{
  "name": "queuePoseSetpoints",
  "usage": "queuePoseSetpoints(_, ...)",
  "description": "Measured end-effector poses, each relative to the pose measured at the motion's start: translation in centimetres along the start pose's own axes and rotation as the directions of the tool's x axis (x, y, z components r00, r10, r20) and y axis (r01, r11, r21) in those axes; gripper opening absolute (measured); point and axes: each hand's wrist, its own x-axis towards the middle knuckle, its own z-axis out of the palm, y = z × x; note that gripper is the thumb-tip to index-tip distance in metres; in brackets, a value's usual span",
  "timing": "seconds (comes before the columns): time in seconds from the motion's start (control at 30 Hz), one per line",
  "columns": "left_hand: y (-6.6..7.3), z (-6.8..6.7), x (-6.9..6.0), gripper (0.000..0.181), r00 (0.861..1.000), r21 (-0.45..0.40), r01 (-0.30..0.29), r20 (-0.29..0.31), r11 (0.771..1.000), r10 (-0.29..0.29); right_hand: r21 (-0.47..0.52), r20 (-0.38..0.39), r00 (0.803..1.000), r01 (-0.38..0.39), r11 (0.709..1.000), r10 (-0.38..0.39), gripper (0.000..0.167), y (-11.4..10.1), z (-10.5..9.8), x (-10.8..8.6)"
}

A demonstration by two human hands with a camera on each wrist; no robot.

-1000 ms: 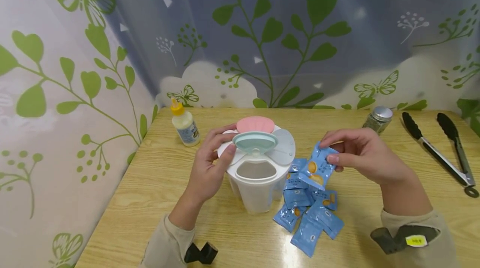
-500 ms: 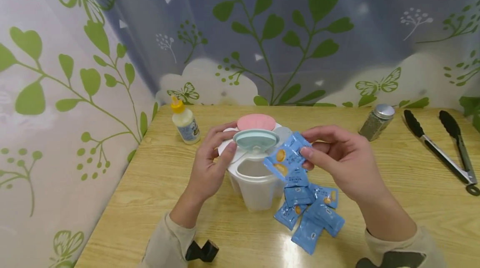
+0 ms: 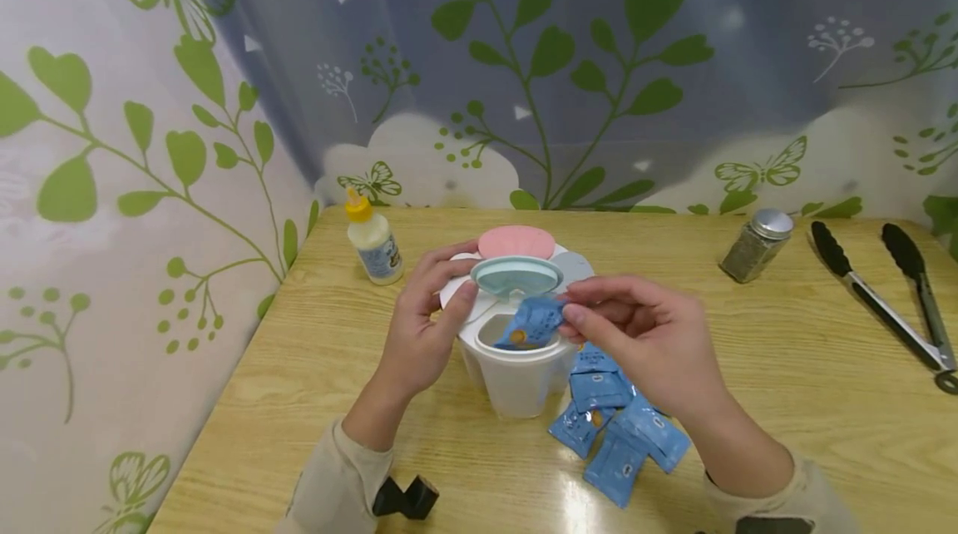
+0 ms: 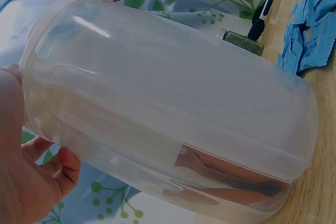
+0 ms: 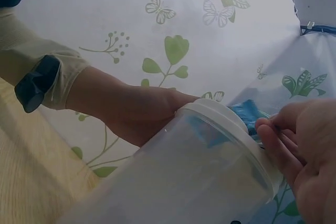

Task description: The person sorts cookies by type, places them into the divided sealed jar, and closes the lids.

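A clear plastic container [image 3: 515, 388] with a white, multi-flap lid stands on the table; its green flap [image 3: 518, 276] is raised over the front opening. My left hand [image 3: 427, 330] grips the lid's left side, thumb on top. With thumb and fingers my right hand [image 3: 644, 338] pinches a blue snack packet [image 3: 533, 322], whose lower end dips into the opening. In the right wrist view that packet [image 5: 245, 113] shows partly through the clear wall. Several more blue packets [image 3: 617, 434] lie in a pile right of the container. Brown-wrapped pieces [image 4: 226, 174] lie inside another compartment.
A glue-like bottle [image 3: 376, 247] with a yellow cap stands at the back left. Toward the back right is a tilted-looking spice jar [image 3: 756, 247] with a silver lid. Black-tipped tongs [image 3: 883, 301] lie spread at the far right. Patterned curtain borders the table's back and left.
My right hand has moved left from above the pile to the container's opening, carrying the packet, which now dips partly inside. My left hand keeps its hold on the lid.
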Motion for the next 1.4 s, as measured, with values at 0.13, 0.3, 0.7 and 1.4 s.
queuePoseSetpoints(0.13, 0.1, 0.0, 0.0, 0.023, 1.0, -0.001, 0.004, -0.005, 1.0, -0.004, 0.017, -0.017, 0.998, -0.056, 0.998, 0.057, 0.023, -0.2, -0.7, 0.2)
queuePoseSetpoints(0.3, 0.0, 0.1, 0.0, 0.023, 1.0, -0.006, -0.001, -0.011, 1.0, 0.001, 0.013, 0.015, 0.991, -0.135, 0.991, 0.135, 0.024, -0.3, -2.1, 0.5)
queuePoseSetpoints(0.7, 0.0, 0.1, 0.0, 0.023, 1.0, -0.002, -0.005, -0.008, 1.0, 0.005, 0.035, 0.192, 0.978, -0.091, 0.995, 0.082, 0.031, 0.6, -6.8, 1.4)
queuePoseSetpoints(1.4, -0.1, 0.1, 0.0, 0.023, 1.0, -0.007, -0.027, -0.009, 1.0, 0.027, -0.263, 0.21, 0.883, -0.364, 0.894, 0.421, 0.027, 6.6, -11.4, 1.0)
